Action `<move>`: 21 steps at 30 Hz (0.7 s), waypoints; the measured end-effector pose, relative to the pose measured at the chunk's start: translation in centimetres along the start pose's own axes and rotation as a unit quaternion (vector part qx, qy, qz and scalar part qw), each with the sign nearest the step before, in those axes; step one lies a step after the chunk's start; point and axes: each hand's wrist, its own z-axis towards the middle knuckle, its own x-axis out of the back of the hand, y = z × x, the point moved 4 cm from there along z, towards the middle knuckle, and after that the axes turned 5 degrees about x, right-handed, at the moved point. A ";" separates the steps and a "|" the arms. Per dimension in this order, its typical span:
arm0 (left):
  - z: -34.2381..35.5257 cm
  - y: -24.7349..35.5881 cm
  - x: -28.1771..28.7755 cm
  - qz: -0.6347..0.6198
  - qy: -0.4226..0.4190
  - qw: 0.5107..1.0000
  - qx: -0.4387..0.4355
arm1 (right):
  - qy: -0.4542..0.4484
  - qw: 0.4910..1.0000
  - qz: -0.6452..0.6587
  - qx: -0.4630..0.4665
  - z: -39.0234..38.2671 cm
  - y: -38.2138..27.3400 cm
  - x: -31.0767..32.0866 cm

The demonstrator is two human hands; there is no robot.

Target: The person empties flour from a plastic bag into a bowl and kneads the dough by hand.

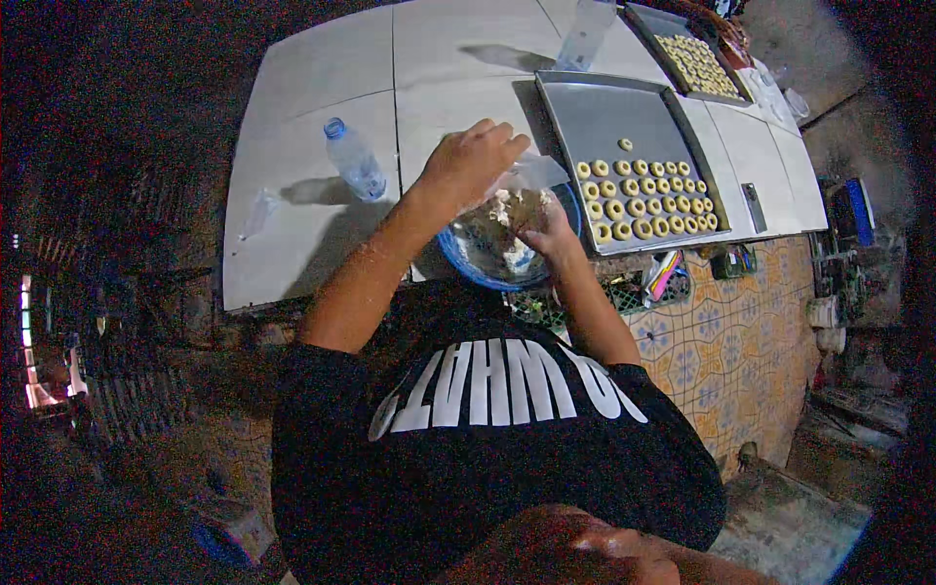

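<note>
My left hand (473, 151) is closed on a translucent plastic bag (531, 172) above a blue bowl (463, 268). The bowl holds pale, crumbly material (515, 249). My right hand (551, 229) is at the bowl's right side, thumb over its inside, other fingers partly hidden. Just right of the bowl lies a metal tray (614, 107) with rows of pale ring-shaped dough pieces (634, 207) on its near part. A plastic bottle with a blue rim (353, 161) stands to the left on the tiled table (322, 68).
A second filled tray (651, 21) is at back right, with another person's hand (733, 39) by it. A clear container (585, 34) stands behind the near tray; a small dark object (753, 208) lies right of it. Crumpled plastic (255, 214) lies far left. A crate (624, 292) is below the table edge.
</note>
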 end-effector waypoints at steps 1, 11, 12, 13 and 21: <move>0.0 0.2 0.2 -0.007 0.007 1.000 -0.006 | -0.018 0.994 -0.101 0.041 0.0 0.0 0.5; 0.5 -0.2 -0.3 -0.018 -0.010 1.000 0.000 | 0.088 0.984 -0.149 0.044 3.1 1.1 2.0; 0.6 -0.3 -0.5 -0.002 -0.003 1.000 -0.014 | 0.117 0.966 -0.222 0.068 2.5 0.5 1.5; 0.6 -0.4 -0.6 -0.002 -0.003 1.000 -0.013 | 0.150 0.940 -0.295 0.086 1.6 -0.1 0.6; 1.0 -0.1 0.0 0.031 0.031 0.998 -0.052 | -0.021 0.993 0.099 -0.055 3.0 1.2 2.4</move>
